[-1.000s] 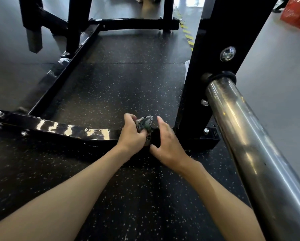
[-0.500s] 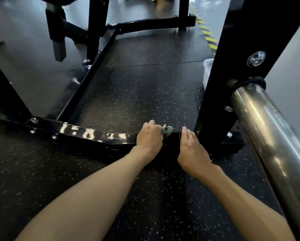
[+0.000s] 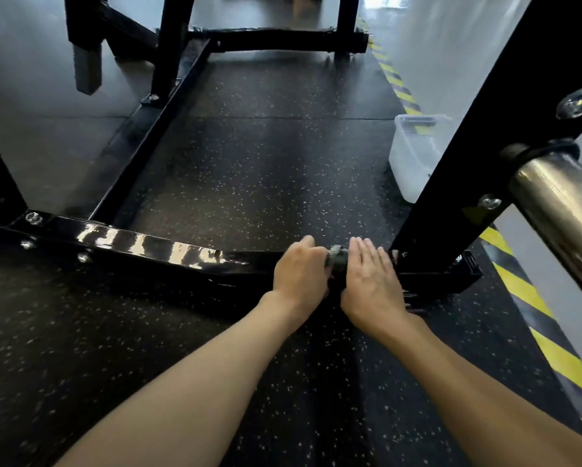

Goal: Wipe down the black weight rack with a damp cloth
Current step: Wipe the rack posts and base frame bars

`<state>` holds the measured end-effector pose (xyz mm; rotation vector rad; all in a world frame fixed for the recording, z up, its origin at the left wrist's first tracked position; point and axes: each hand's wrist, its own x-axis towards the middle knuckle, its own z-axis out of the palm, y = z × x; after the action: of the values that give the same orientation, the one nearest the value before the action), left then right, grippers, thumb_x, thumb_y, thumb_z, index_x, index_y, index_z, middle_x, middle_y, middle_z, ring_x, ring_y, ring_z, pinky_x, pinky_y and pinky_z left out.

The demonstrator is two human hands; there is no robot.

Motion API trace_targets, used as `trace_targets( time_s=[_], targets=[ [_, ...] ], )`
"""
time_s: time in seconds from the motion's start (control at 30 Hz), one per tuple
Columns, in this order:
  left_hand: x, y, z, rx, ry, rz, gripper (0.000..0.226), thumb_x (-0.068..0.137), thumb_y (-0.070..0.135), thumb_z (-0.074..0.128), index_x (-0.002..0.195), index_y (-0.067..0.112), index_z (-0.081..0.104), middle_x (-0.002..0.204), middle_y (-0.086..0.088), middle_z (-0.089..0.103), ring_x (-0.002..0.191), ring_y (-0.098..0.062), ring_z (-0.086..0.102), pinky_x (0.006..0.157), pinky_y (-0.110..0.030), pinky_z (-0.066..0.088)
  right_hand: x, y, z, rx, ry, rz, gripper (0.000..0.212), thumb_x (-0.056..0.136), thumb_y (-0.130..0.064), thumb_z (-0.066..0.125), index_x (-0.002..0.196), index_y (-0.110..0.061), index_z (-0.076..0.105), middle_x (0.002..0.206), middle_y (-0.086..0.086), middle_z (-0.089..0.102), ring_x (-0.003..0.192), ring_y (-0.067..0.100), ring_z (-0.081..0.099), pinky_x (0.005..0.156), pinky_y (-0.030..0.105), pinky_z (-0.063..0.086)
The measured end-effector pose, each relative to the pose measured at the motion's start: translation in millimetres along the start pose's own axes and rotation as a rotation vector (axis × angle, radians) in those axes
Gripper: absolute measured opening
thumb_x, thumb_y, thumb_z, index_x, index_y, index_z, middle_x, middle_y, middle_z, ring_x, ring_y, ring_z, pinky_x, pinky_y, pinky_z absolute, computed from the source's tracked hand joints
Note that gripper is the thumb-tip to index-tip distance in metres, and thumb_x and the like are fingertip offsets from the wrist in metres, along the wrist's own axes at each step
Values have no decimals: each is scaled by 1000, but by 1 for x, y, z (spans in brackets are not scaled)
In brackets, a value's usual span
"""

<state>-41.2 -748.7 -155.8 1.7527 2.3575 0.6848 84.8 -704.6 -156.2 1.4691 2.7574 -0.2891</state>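
The black weight rack's low front crossbar (image 3: 141, 242) runs across the floor, glossy and wet-looking on its left half. My left hand (image 3: 299, 273) grips a small bunched grey-green cloth (image 3: 336, 258) on top of the bar, close to the right upright (image 3: 478, 156). Only a bit of the cloth shows between my hands. My right hand (image 3: 372, 276) lies flat on the bar with straight fingers, just right of the cloth and touching it.
A steel peg (image 3: 559, 210) juts from the right upright toward me. A clear plastic tub (image 3: 414, 153) stands on the speckled rubber mat behind that upright. Yellow-black tape (image 3: 535, 305) edges the mat on the right. More black frame bars (image 3: 276, 40) stand farther back.
My view has shifted so the rack sits more to the right and the tub shows. Both hands stay on the bar; my right hand has closed in against the cloth.
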Motion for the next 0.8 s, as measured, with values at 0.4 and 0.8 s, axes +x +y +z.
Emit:
trace_targets(
  time_s=[0.4, 0.8],
  targets=[
    [-3, -38, 1, 85, 167, 7, 23, 87, 24, 72, 70, 8, 67, 74, -5, 55, 70, -26, 53, 58, -35, 47, 39, -26, 30, 9, 0, -40, 99, 91, -46, 57, 155, -2, -5, 161, 10, 20, 152, 21, 7, 124, 37, -2],
    [1, -72, -13, 216, 247, -98, 18, 83, 22, 73, 74, 7, 67, 79, -9, 58, 76, -30, 55, 66, -37, 46, 38, -27, 33, -79, 71, -62, 104, 85, -55, 60, 156, -7, 1, 155, 10, 29, 148, 25, 18, 122, 40, 2]
  ],
)
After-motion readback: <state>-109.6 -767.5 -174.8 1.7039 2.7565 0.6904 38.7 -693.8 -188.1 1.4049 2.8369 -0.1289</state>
